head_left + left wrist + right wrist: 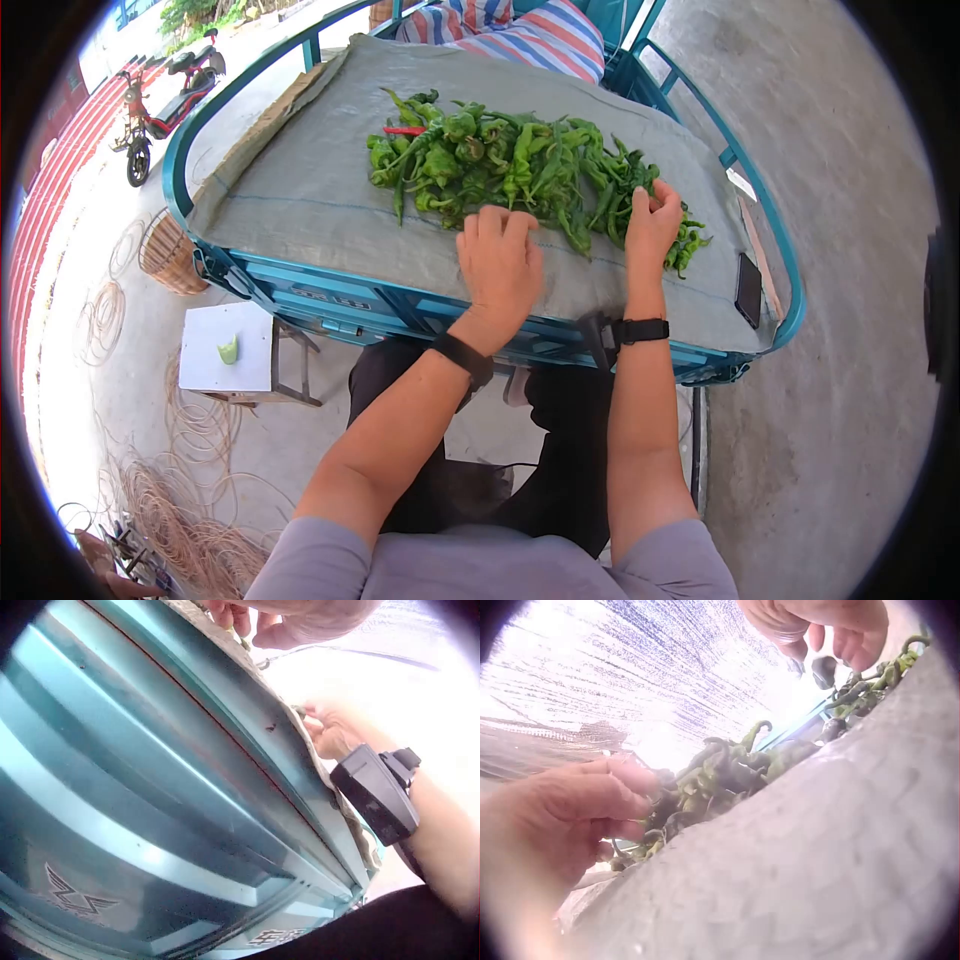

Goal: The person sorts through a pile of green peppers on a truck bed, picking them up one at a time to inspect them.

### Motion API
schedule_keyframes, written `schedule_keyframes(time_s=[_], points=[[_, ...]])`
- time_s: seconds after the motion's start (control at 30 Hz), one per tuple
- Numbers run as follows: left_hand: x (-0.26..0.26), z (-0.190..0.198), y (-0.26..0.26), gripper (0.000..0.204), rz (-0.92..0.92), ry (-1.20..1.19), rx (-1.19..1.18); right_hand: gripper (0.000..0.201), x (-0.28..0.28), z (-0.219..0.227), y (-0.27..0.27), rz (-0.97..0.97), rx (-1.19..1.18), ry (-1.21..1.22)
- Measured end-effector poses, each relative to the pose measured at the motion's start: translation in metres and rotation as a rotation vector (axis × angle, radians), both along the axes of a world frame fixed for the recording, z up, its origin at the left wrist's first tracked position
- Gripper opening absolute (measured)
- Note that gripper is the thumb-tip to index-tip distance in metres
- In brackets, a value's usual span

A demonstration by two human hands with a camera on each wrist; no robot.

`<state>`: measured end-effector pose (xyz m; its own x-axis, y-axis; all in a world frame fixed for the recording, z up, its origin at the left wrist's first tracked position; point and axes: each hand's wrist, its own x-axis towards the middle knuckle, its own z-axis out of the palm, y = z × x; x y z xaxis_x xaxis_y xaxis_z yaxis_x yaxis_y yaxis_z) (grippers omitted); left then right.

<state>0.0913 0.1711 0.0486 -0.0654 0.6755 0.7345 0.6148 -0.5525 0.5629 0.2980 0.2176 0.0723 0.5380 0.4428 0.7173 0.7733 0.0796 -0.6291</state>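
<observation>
Green peppers [455,165] lie heaped on a grey sheet [290,170], with one red pepper [406,130] among them. At the heap's near edge is my left hand [500,260], its fingers bent; in the right wrist view the left hand [577,810] has its fingertips against peppers [705,784], but a grip is not clear. My right hand [652,230] is at the heap's right end, thumb and fingers close together. It pinches a dark green pepper [823,672], seen below the right hand [825,630] in the right wrist view.
The sheet covers a blue cart bed with a raised rail [180,165]. A phone [748,290] lies at its right edge, striped bags [540,40] behind. Left are a basket [170,255], a small table [215,370] with a green piece on it, and a scooter [165,110].
</observation>
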Motion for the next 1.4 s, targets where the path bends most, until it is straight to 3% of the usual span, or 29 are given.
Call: schedule_keyframes(time_s=[0.1, 0.2, 0.3, 0.33, 0.43, 0.53, 0.63, 0.7, 0.8, 0.9, 1.03, 1.13, 1.23, 1.4], points=[[-0.005, -0.001, 0.006, 0.025, 0.011, 0.099, -0.077, 0.035, -0.014, 0.009, -0.022, 0.139, -0.086, -0.02], [-0.005, -0.006, 0.012, 0.028, -0.001, 0.165, -0.108, 0.035, -0.044, 0.02, -0.049, 0.003, -0.303, -0.371], [-0.004, -0.011, 0.016, 0.028, -0.005, 0.157, -0.069, 0.032, -0.052, 0.022, -0.061, 0.211, -0.584, -0.251], [-0.003, -0.01, 0.016, 0.027, -0.005, 0.143, -0.051, 0.032, -0.054, 0.019, -0.063, 0.201, -0.607, -0.262], [-0.001, 0.002, 0.004, 0.027, -0.145, -0.179, -0.331, 0.032, -0.054, 0.01, -0.067, 0.192, -0.648, -0.306], [0.0, -0.003, 0.006, 0.028, -0.131, -0.205, -0.302, 0.032, -0.051, 0.01, -0.071, 0.209, -0.661, -0.34], [0.001, -0.01, 0.009, 0.034, -0.071, 0.003, -0.234, 0.033, -0.046, 0.013, -0.072, 0.217, -0.72, -0.297], [0.0, -0.013, 0.01, 0.035, -0.093, -0.043, -0.241, 0.035, -0.041, 0.018, -0.072, 0.231, -0.733, -0.249], [-0.001, -0.011, 0.013, 0.034, -0.192, -0.274, -0.312, 0.037, -0.026, 0.024, -0.063, 0.512, -0.559, 0.28], [-0.002, -0.01, 0.014, 0.03, -0.302, -0.506, -0.348, 0.039, -0.029, 0.038, -0.067, 0.572, -0.217, 0.551], [-0.006, -0.004, 0.01, 0.029, -0.436, -0.527, -0.428, 0.041, -0.02, 0.025, -0.053, 0.34, -0.124, 0.395], [-0.002, -0.01, 0.009, 0.028, -0.386, -0.515, -0.366, 0.038, -0.004, -0.009, -0.032, -0.005, -0.136, -0.126], [-0.002, -0.007, 0.007, 0.027, -0.365, -0.503, -0.367, 0.036, -0.033, 0.006, -0.044, 0.108, -0.188, 0.064], [-0.003, -0.003, -0.002, 0.028, -0.359, -0.161, -0.291, 0.028, -0.068, 0.012, -0.049, 0.38, -0.242, 0.129]])
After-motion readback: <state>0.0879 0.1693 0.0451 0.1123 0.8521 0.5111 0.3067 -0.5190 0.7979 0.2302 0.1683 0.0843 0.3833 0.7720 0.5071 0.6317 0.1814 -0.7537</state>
